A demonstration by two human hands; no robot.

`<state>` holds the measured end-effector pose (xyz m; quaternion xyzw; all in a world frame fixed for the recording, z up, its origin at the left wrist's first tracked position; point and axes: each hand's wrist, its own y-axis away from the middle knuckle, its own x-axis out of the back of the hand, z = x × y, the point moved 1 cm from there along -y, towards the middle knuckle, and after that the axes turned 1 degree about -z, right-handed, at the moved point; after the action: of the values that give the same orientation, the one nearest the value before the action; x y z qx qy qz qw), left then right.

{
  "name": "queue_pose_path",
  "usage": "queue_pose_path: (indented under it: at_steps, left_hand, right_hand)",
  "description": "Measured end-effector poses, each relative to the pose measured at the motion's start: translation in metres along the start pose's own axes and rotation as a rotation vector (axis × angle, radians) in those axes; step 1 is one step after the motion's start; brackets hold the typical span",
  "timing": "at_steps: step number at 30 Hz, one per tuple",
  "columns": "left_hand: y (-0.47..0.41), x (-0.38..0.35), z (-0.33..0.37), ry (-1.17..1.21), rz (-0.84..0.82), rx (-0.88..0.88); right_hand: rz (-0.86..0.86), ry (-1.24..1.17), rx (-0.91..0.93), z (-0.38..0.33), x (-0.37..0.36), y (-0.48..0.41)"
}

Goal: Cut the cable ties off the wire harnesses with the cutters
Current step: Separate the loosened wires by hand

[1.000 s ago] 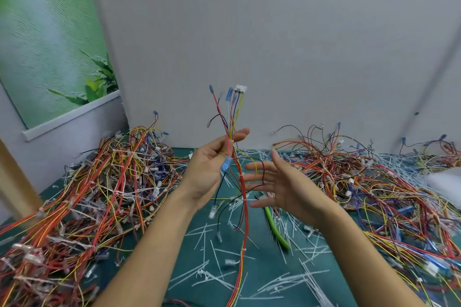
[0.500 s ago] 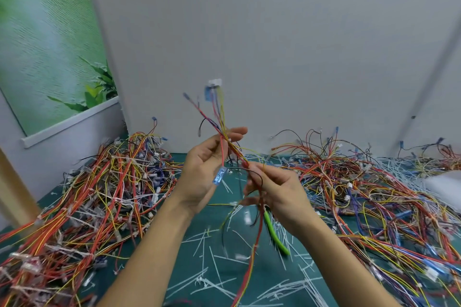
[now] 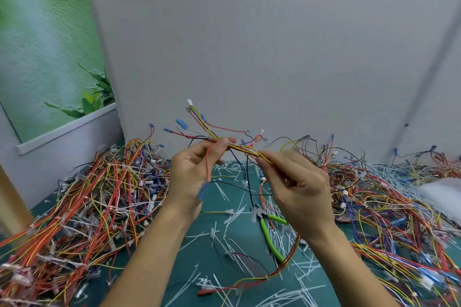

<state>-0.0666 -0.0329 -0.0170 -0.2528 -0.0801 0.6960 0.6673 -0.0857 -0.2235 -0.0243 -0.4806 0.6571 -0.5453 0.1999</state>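
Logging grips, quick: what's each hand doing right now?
Left hand: pinching the wire harness.
Right hand: pinching the same wire harness.
Cutters: lying unheld.

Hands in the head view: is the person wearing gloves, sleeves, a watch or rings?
No. The left hand and right hand are bare, with no gloves. The left forearm and right forearm are uncovered down to the frame's bottom edge, so no sleeve shows. No watch, bracelet or ring is visible.
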Motion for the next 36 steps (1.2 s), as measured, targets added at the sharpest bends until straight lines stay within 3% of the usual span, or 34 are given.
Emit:
queue_pose_path:
  at_steps: [5, 13, 19, 36]
  left_hand:
    - [0.0, 0.004, -0.001, -0.082, -0.054, -0.042]
    - [0.0, 0.003, -0.001, -0.166, -0.108, -0.095]
    - [-0.001, -0.001, -0.001, -0.066, -0.04, -0.061]
    - [-0.002, 0.007, 0.004, -0.153, -0.024, -0.073]
  right_hand:
    - [-0.053, -0.115, -0.099, -0.008, -0.001, -0.001]
    - [-0.261, -0.216, -0.452, 0.003, -0.004, 0.001]
    - [-0.244, -0.127, -0.392, 0.004, -0.001, 0.0]
    - [-0.174, -0.138, -0.322, 0.006, -0.001, 0.001]
